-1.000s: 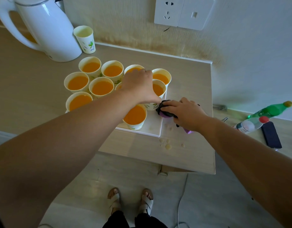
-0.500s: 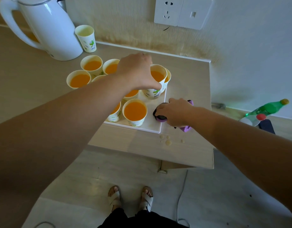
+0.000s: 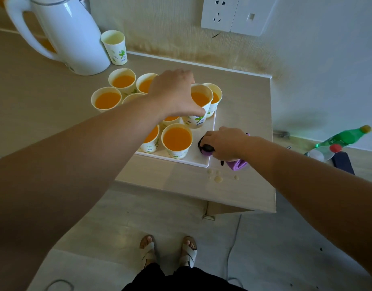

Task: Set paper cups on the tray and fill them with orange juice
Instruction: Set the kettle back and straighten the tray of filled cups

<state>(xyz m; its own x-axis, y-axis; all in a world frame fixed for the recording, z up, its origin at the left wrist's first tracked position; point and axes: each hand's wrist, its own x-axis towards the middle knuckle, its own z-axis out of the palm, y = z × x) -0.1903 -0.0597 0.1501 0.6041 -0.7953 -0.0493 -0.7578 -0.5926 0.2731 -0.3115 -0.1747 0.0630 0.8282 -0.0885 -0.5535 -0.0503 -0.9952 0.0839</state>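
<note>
White kettle [image 3: 61, 34] sits far left on the counter [image 3: 233, 192], with an empty cup [image 3: 114, 48] just beside it, off the tray. Next over is the bunch of cups [image 3: 105, 99] filled with orange juice [image 3: 176, 139], packed close together on the white tray [image 3: 198, 159]; the left arm hides a few of them.

Left hand [image 3: 174, 93] reaches in from above, fingers curled round the rim of one full cup [image 3: 198, 114] at the tray's far right side, thumb on its near wall. Honestly can't tell if that one is touching the tray or a bit off it.

Right hand [image 3: 225, 143] is at the tray's near right corner, fingers clenched round a purple and black cloth [image 3: 237, 164] that's pressed on the tray edge. A few drops [image 3: 218, 179] sit on the counter just in front of that corner.

Far right and lower down, a green bottle [image 3: 346, 136] lies on its side near a dark phone [image 3: 343, 162].
</note>
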